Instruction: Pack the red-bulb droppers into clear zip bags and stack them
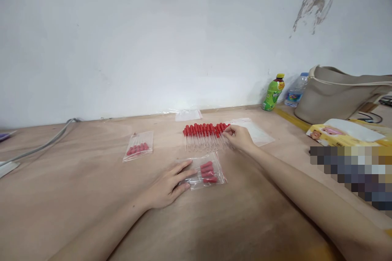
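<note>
A row of droppers [199, 130] with red bulbs and thin clear stems lies on the table, bulbs toward the wall. At the row's right end, my right hand [238, 136] is closed in a pinch on a dropper, its fingertips partly covering it. My left hand [168, 183] lies with fingers spread, pressing on a clear zip bag [196, 183] that has several red-bulbed droppers inside. Another zip bag [137, 147] holding several droppers rests farther left, apart from both hands.
Flat plastic bags [252, 130] lie behind my right hand, and another bag [187, 115] is by the wall. At right stand a green drink bottle [272, 94], a water bottle [296, 89], a beige bin [330, 94] and a yellow tissue pack [324, 134]. A grey cable [52, 140] runs at left.
</note>
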### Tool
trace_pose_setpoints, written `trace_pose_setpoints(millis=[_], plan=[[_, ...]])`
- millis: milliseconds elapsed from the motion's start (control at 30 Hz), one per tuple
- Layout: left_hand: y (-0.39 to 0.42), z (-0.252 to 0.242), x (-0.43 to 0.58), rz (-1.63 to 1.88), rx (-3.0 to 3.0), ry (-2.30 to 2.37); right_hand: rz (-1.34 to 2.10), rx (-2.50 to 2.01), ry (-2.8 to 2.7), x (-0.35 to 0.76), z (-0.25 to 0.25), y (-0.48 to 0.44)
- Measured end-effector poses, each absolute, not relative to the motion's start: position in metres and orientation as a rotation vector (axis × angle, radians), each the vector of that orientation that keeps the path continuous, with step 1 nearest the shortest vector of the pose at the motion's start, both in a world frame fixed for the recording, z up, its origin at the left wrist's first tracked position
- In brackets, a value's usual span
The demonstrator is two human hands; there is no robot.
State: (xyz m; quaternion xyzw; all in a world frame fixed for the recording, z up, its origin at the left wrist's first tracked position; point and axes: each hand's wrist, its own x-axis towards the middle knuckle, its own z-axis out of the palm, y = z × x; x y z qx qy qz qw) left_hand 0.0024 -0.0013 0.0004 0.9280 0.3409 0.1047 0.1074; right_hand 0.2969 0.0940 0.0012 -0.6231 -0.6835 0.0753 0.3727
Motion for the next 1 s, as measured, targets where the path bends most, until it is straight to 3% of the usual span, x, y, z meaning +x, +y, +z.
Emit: trace_pose_setpoints(millis=[233, 500, 767, 1000], plan=[[-0.004, 0.003, 0.002, 0.367, 2.661, 0.985, 0.140, -2.013, -1.623, 0.276, 0.006, 0.115], [-0.004, 0.004, 0.003, 0.366, 2.647, 0.991, 0.215, -2.120, -1.534, 0.269, 0.005, 0.122], [-0.003, 0.001, 0.001, 0.339, 2.670, 1.000, 0.547, -1.778, -1.566, 0.278, 0.020, 0.101], [-0.001, 0.002, 0.002, 0.352, 2.682, 0.970, 0.939, -1.142, -1.245, 0.293, -0.002, 0.050]])
